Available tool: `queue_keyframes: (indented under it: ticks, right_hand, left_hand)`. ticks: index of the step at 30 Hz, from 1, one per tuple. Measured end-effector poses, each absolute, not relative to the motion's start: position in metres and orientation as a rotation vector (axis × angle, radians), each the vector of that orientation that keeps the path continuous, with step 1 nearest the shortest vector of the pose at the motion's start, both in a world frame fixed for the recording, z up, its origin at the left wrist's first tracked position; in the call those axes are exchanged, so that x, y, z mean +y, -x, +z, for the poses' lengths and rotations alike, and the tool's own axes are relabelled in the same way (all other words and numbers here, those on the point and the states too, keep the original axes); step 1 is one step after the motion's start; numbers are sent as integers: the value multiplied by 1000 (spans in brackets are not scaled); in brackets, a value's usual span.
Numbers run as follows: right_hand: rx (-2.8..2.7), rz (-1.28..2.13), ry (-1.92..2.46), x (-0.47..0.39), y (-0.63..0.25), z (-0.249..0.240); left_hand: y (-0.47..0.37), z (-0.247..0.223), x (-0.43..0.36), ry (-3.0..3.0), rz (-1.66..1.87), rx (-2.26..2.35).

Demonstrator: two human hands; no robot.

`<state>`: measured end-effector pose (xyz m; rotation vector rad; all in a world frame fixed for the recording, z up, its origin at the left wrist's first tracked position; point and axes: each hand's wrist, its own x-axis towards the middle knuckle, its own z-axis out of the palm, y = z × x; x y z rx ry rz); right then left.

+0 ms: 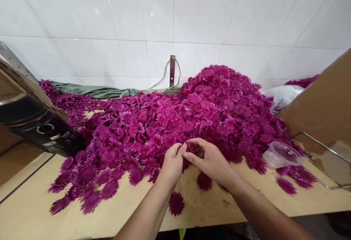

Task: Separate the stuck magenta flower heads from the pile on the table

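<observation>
A large heap of magenta artificial flower pieces (219,105) covers the back and middle of a light wooden table (126,214). My left hand (174,161) and my right hand (210,157) meet at the front edge of the heap, fingertips close together. The left thumb and fingers are pinched; whatever lies between them is too small to make out against the magenta. My right fingers curl round in a loose pinch beside them, and what they hold is hidden too. One loose flower (176,203) lies below my hands, another (204,181) under my right hand.
A black flask (52,126) leans at the left beside a cardboard box. To the right are a clear plastic cup (282,155), a white plastic bag (283,96), a wire frame and a brown cardboard panel (323,115). Behind the heap are green cloth (95,90) and a tiled wall.
</observation>
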<state>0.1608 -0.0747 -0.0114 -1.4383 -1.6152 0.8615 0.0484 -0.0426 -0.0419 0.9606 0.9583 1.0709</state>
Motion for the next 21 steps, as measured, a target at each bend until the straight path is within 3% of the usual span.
queue_keyframes:
  ticks: [8,21]
  right_hand:
    - [-1605,758,1430,-70,-169,-12]
    - [-1788,207,1460,-81,-164,-13]
  left_hand:
    - [-49,-39,-46,-1049,1048,911]
    - [-43,-41,-52,-1060,1031,919]
